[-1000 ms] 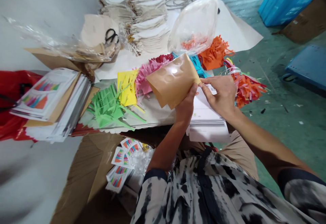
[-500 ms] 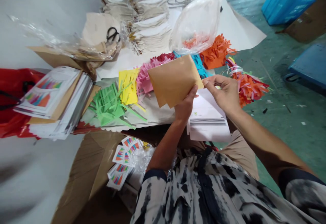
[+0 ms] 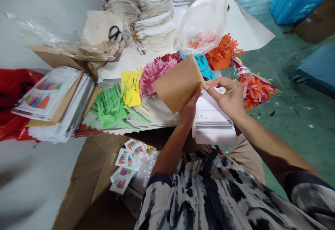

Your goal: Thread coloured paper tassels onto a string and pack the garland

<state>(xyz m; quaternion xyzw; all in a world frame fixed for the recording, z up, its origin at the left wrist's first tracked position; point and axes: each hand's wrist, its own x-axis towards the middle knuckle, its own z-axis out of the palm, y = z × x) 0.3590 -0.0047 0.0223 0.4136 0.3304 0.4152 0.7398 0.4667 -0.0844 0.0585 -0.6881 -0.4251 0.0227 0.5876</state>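
Brown envelope [image 3: 178,83] pinched between left hand [image 3: 188,108] and right hand [image 3: 227,97], barcoded white sheet [image 3: 213,125] beneath, print unreadable

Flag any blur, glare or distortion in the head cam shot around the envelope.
Head view: the envelope, left hand and right hand are sharp and evenly lit, with no glare on the paper. The clear plastic bag shows white highlights. The lower left corner is smeared and soft. Wide-angle distortion tilts the paper stacks outward at the left edge.
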